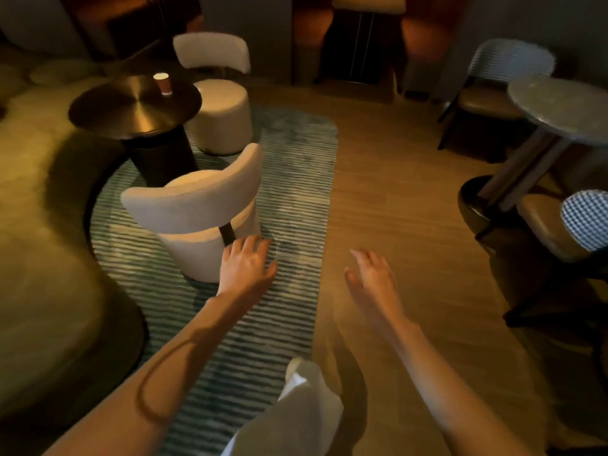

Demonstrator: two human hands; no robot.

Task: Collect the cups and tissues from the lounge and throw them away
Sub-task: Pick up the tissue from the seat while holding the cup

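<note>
A red paper cup (162, 83) stands upright on the far side of a round dark metal table (131, 106) at the upper left. My left hand (246, 262) is stretched forward with fingers spread, empty, just in front of a cream chair (200, 209). My right hand (370, 271) is also out in front over the wooden floor, fingers apart and holding nothing. Both hands are far from the cup. No tissues show in this view.
A second cream chair (220, 106) stands behind the dark table. A striped grey rug (289, 199) runs under them. A curved sofa (39, 225) fills the left. At right stand a round pale table (566, 103) and checked-back chairs (579, 222). My white trouser leg (296, 413) is below.
</note>
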